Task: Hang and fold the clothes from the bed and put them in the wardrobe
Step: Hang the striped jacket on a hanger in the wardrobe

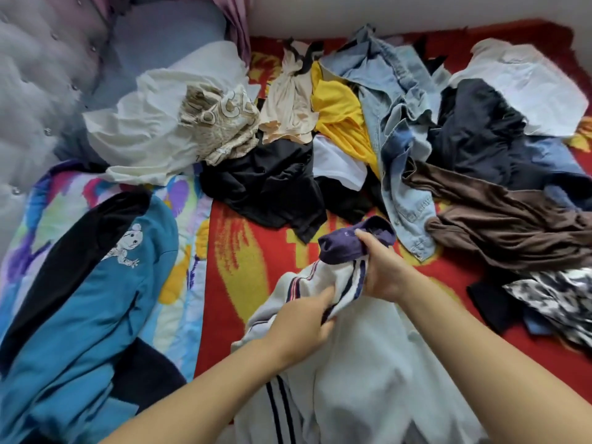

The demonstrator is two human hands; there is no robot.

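A pale grey garment (362, 363) with dark stripes and a purple collar (349, 245) lies at the near edge of the bed. My left hand (301, 325) grips its striped fabric from the left. My right hand (382, 267) holds the purple collar end, thumb on top. A heap of clothes covers the bed behind: a black top (266, 184), a yellow shirt (342, 120), denim pieces (397, 129), a brown garment (506, 219) and a cream top (150, 129).
A blue and black sweatshirt (80, 299) lies on a colourful quilt (189, 225) at the left. The red patterned bedcover (250, 251) shows in the middle. A tufted grey headboard (35, 75) stands at far left, and a white wall (384, 11) runs behind.
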